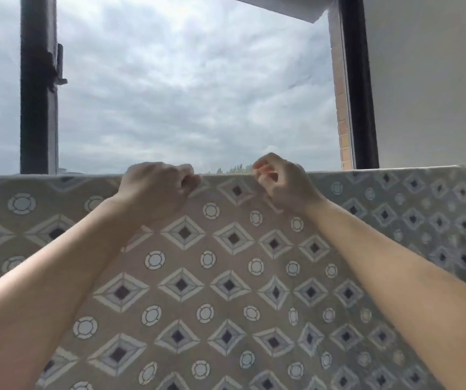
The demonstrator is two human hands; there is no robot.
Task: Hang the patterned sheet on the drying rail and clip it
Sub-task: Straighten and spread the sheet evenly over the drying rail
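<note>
The patterned sheet [226, 277] hangs draped, its top fold running just below the window [192, 80]. At that fold the left hand [156, 190] clenches the cloth. The right hand [282, 187] curls its fingers just beside it, but whether it grips anything I cannot tell.

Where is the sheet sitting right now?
In the head view the sheet spans the lower frame, its top edge just below the window; the left hand grips that edge at centre, the right hand close beside it.
</note>
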